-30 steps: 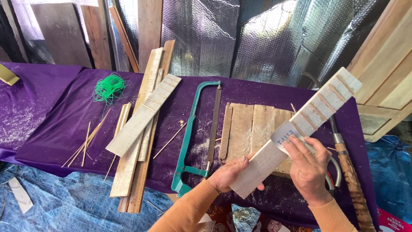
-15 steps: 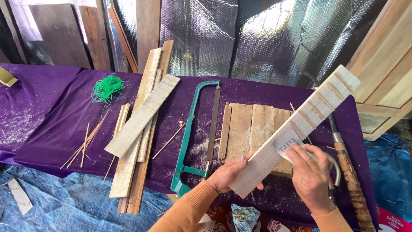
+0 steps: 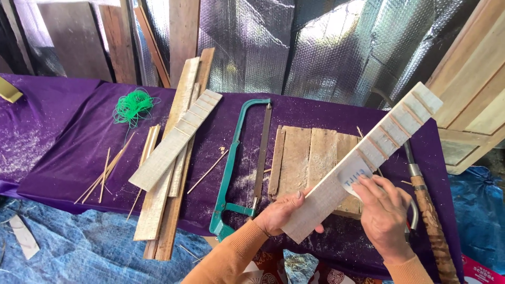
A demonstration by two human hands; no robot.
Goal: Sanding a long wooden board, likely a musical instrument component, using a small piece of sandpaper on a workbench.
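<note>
My left hand (image 3: pixel 281 212) grips the near end of a long pale wooden slat (image 3: pixel 389 131) with several cross grooves, held slanting up to the right. My right hand (image 3: pixel 384 213) presses a small folded piece of sandpaper (image 3: pixel 351 175) flat against the slat's middle. Under the slat lies a small board of joined planks (image 3: pixel 307 155), dusted with sawdust, on the purple cloth (image 3: pixel 63 137) covering the table.
A green-framed hacksaw (image 3: pixel 236 168) lies left of the plank board. Further left are a second grooved slat (image 3: pixel 176 139) on stacked strips, thin bamboo sticks (image 3: pixel 105 171) and a coil of green string (image 3: pixel 132 104). A wooden-handled tool (image 3: pixel 428 210) lies at the right. Planks lean against the back.
My right hand with the sandpaper has slid a little down the slat toward me. The left hand and the slat have stayed in place.
</note>
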